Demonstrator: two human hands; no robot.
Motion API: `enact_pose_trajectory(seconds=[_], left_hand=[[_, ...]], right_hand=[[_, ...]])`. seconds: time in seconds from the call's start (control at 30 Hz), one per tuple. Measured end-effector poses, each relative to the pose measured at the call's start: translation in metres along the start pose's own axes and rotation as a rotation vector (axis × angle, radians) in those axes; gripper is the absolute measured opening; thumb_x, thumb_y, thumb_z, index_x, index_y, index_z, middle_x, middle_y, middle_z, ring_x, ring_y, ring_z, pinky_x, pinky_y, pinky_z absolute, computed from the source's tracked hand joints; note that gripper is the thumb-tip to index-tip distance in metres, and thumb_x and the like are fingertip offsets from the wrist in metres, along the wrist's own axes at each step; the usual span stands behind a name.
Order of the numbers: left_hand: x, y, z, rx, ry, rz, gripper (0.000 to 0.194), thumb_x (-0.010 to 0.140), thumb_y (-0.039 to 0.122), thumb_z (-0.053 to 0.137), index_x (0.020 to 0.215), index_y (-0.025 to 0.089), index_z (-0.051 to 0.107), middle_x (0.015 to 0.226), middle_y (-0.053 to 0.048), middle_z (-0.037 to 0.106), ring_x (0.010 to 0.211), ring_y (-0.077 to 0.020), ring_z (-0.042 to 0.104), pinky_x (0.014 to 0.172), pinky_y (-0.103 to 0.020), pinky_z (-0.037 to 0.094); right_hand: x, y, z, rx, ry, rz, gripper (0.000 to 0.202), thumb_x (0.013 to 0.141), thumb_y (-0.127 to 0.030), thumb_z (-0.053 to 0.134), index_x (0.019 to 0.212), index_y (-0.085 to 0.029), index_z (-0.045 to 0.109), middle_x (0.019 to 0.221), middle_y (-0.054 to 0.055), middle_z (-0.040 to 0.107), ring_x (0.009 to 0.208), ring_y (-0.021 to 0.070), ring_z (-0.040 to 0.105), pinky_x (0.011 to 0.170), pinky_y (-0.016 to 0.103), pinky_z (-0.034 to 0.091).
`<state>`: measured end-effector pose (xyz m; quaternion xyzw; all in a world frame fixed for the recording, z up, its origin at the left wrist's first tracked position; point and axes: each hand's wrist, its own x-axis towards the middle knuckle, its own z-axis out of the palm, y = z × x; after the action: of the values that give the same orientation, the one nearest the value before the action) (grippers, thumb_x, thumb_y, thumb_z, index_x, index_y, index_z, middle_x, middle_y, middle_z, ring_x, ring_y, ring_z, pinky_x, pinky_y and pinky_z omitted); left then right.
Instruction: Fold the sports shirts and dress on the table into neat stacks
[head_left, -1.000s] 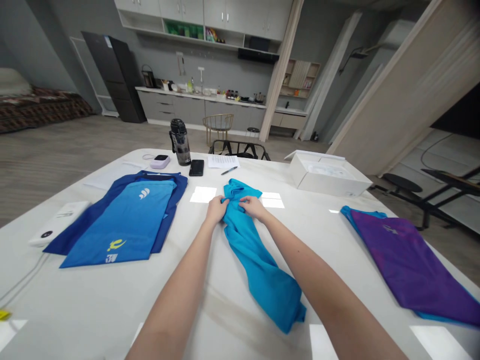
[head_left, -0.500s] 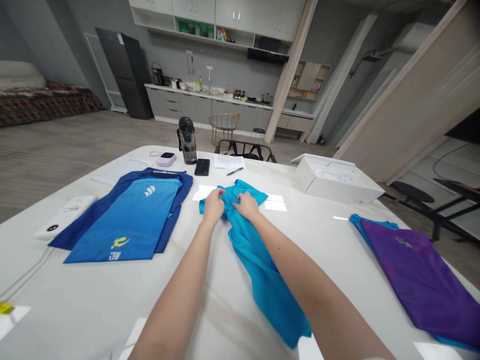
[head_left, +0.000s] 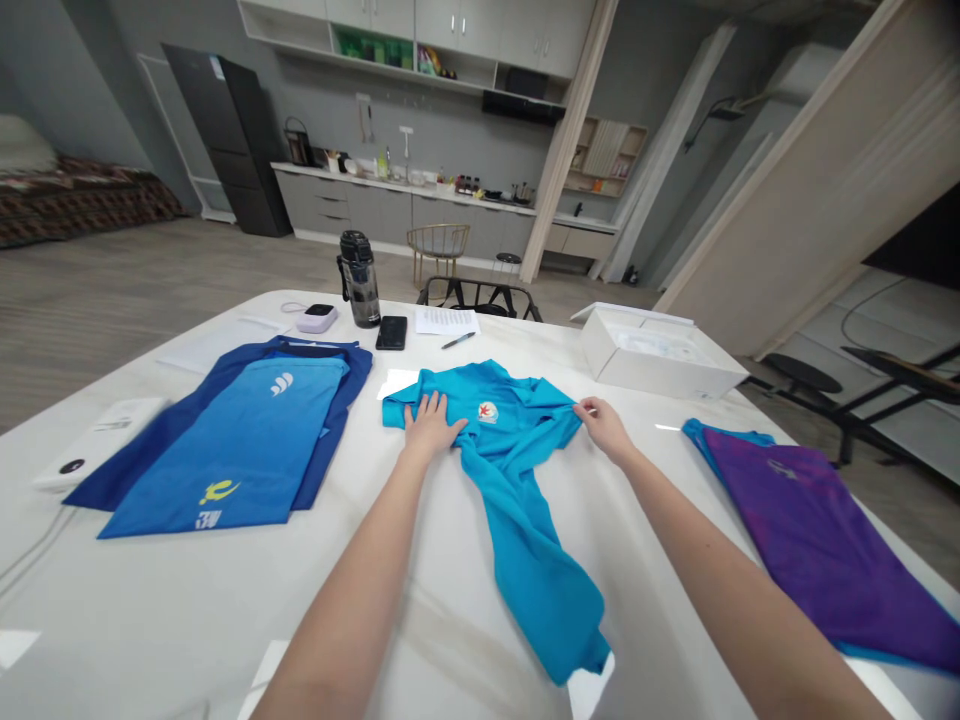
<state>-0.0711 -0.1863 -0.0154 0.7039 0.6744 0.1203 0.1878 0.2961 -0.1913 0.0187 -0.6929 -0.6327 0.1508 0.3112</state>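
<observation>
A turquoise shirt (head_left: 536,560) with a small red-star emblem lies partly spread on the white table (head_left: 352,610), its upper part opened out and its lower part bunched and trailing toward me. My left hand (head_left: 433,428) rests on the shirt's left side, fingers spread over the cloth. At the far right tip of the shirt, the fingers of my right hand (head_left: 604,425) pinch the edge of the sleeve. Some of the cloth between the hands is still creased.
Folded blue shirts (head_left: 247,430) lie on the left beside a white device (head_left: 105,440). A purple garment (head_left: 817,540) lies on the right. Farther back are a white box (head_left: 664,350), a bottle (head_left: 360,280), a black phone (head_left: 391,333), a pen (head_left: 458,340) and a paper (head_left: 448,321).
My right hand has moved right, drawing the sleeve outward; the emblem now shows. My left hand has gone from gripping the bunched cloth to lying spread on it.
</observation>
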Motion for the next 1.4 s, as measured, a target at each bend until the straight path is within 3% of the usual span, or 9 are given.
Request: enact_pose_trajectory(seconds=[0.17, 0.33, 0.47, 0.73, 0.83, 1.03, 1.17, 1.3, 1.4], left_hand=[[-0.001, 0.002, 0.002, 0.024, 0.014, -0.018, 0.085, 0.088, 0.073, 0.038, 0.159, 0.026, 0.031, 0.168, -0.008, 0.015, 0.155, -0.0352, 0.008, 0.121, -0.065, -0.001], [-0.002, 0.003, 0.002, 0.041, -0.002, -0.060, 0.091, 0.086, 0.077, 0.038, 0.161, 0.025, 0.026, 0.169, -0.009, 0.011, 0.155, -0.0367, 0.006, 0.119, -0.068, -0.002], [-0.002, 0.003, 0.001, 0.052, -0.029, -0.080, 0.093, 0.085, 0.078, 0.040, 0.160, 0.027, 0.026, 0.169, -0.009, 0.009, 0.155, -0.0391, 0.005, 0.117, -0.073, -0.002], [-0.001, 0.001, 0.000, 0.063, -0.031, -0.078, 0.095, 0.083, 0.082, 0.039, 0.161, 0.028, 0.026, 0.169, -0.009, 0.009, 0.154, -0.0416, 0.007, 0.116, -0.075, 0.000], [-0.002, 0.001, -0.001, 0.099, -0.054, -0.092, 0.098, 0.083, 0.084, 0.034, 0.162, 0.027, 0.019, 0.169, -0.006, 0.005, 0.155, -0.0400, 0.004, 0.116, -0.074, -0.001], [-0.004, 0.005, -0.003, 0.185, -0.085, -0.114, 0.101, 0.083, 0.085, 0.024, 0.163, 0.025, 0.013, 0.169, -0.004, 0.000, 0.155, -0.0378, 0.000, 0.118, -0.071, 0.003], [-0.011, 0.008, -0.019, 0.234, -0.150, -0.166, 0.101, 0.083, 0.085, 0.028, 0.163, 0.025, 0.013, 0.170, -0.008, 0.002, 0.154, -0.0423, 0.006, 0.115, -0.074, 0.013], [-0.019, 0.019, -0.030, 0.353, -0.211, -0.304, 0.106, 0.080, 0.079, 0.048, 0.161, 0.015, 0.023, 0.166, -0.023, 0.016, 0.150, -0.0468, 0.022, 0.115, -0.070, 0.019], [-0.017, 0.033, -0.019, 0.388, -0.131, -0.100, 0.090, 0.091, 0.067, 0.042, 0.160, 0.011, 0.025, 0.165, -0.023, 0.020, 0.152, -0.0395, 0.021, 0.121, -0.059, 0.017]], right_hand=[[-0.013, 0.070, -0.040, -0.123, 0.210, 0.358, 0.021, 0.086, -0.036, 0.053, 0.087, -0.018, 0.064, 0.092, 0.013, 0.069, 0.091, 0.0278, 0.063, 0.081, 0.037, 0.047], [-0.023, 0.053, -0.039, -0.163, 0.350, 0.267, 0.035, 0.092, -0.038, 0.049, 0.113, -0.014, 0.062, 0.117, 0.019, 0.064, 0.105, 0.0290, 0.061, 0.092, 0.039, 0.046], [-0.026, 0.006, -0.013, -0.225, 0.091, -0.167, 0.036, 0.096, -0.043, 0.051, 0.124, -0.023, 0.062, 0.131, 0.013, 0.059, 0.117, 0.0269, 0.057, 0.099, 0.037, 0.044], [-0.003, -0.006, 0.007, -0.486, -0.166, 0.113, 0.029, 0.089, -0.037, 0.064, 0.111, -0.019, 0.070, 0.120, 0.017, 0.067, 0.109, 0.0322, 0.062, 0.087, 0.040, 0.047], [0.004, 0.007, -0.006, -0.427, -0.121, 0.102, 0.022, 0.091, -0.036, 0.061, 0.104, -0.021, 0.069, 0.106, 0.011, 0.071, 0.097, 0.0265, 0.065, 0.081, 0.034, 0.048], [0.004, 0.083, -0.072, -0.199, 0.324, 0.406, 0.032, 0.093, -0.038, 0.052, 0.112, -0.016, 0.064, 0.101, 0.013, 0.070, 0.094, 0.0255, 0.064, 0.082, 0.034, 0.049], [-0.014, 0.117, -0.102, -0.295, 0.308, 0.544, 0.042, 0.083, -0.020, 0.058, 0.123, -0.010, 0.061, 0.117, 0.022, 0.063, 0.103, 0.0324, 0.063, 0.087, 0.042, 0.049], [-0.026, 0.088, -0.077, -0.395, 0.349, 0.213, 0.048, 0.091, -0.020, 0.046, 0.139, -0.014, 0.052, 0.138, 0.021, 0.052, 0.125, 0.0328, 0.053, 0.101, 0.044, 0.045], [-0.025, 0.047, -0.032, -0.383, 0.016, -0.097, 0.049, 0.099, -0.044, 0.043, 0.139, -0.019, 0.056, 0.142, 0.015, 0.055, 0.132, 0.0305, 0.049, 0.111, 0.044, 0.039]])
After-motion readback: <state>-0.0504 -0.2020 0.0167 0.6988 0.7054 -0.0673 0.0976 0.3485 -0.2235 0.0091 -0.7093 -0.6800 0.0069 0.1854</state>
